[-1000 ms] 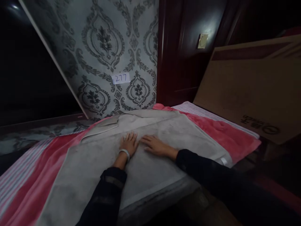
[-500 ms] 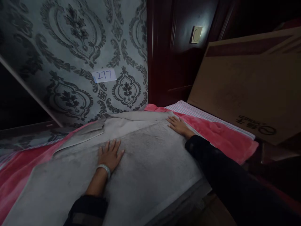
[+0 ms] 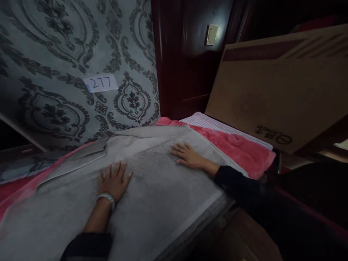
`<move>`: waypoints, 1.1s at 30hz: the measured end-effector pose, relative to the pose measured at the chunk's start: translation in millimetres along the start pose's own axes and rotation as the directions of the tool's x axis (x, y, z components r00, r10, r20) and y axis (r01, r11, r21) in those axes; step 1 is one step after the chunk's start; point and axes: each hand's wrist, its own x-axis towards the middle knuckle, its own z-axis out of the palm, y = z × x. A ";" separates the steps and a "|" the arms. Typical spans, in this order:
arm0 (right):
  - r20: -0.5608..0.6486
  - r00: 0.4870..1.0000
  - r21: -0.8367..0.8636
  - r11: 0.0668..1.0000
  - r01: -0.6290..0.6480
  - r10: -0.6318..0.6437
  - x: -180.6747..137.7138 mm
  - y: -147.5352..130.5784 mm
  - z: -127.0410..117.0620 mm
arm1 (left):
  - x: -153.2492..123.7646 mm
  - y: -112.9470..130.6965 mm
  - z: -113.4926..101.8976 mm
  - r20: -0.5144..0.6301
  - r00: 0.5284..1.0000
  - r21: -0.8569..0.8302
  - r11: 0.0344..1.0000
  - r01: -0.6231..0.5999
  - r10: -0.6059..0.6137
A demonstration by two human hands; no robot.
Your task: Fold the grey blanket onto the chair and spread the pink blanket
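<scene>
A large grey cloth (image 3: pixel 163 195) lies spread over a flat surface, with folded-over layers along its far edge. My left hand (image 3: pixel 112 183) rests flat on it left of centre, fingers apart, a pale bracelet (image 3: pixel 107 197) round the wrist. Further right, my right hand (image 3: pixel 187 156) also lies palm down on the cloth with its fingers stretched out. Neither hand grips anything. Beneath the grey cloth, a pink-red blanket (image 3: pixel 239 150) shows at the right and at the left edge.
Patterned wallpaper (image 3: pixel 130 72) with a paper label (image 3: pixel 100 83) reading 277 rises behind. Beside it stands dark red wood panelling (image 3: pixel 187 65) with a switch plate (image 3: pixel 211 34). A big cardboard box (image 3: pixel 272 83) leans at the right, behind striped fabric (image 3: pixel 217 123).
My right hand has come away from the cloth's far right corner, inward and nearer to me. My left hand stays flat on the cloth. The view has turned slightly right.
</scene>
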 end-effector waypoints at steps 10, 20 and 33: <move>0.057 0.898 -0.098 0.897 -0.430 0.437 -45.7 76.0 -15.9 | 0.6 -0.6 -1.8 -0.007 1.000 -0.021 1.000 -0.012 0.011; -0.014 0.962 -0.098 0.957 -0.271 0.271 27.5 5.1 -20.4 | -11.2 7.3 -10.5 0.042 0.999 -0.030 1.000 -0.005 0.006; -0.086 0.956 -0.045 0.957 -0.286 0.282 25.0 6.4 32.7 | -20.7 -15.2 -1.3 0.076 0.997 -0.148 0.988 0.037 -0.026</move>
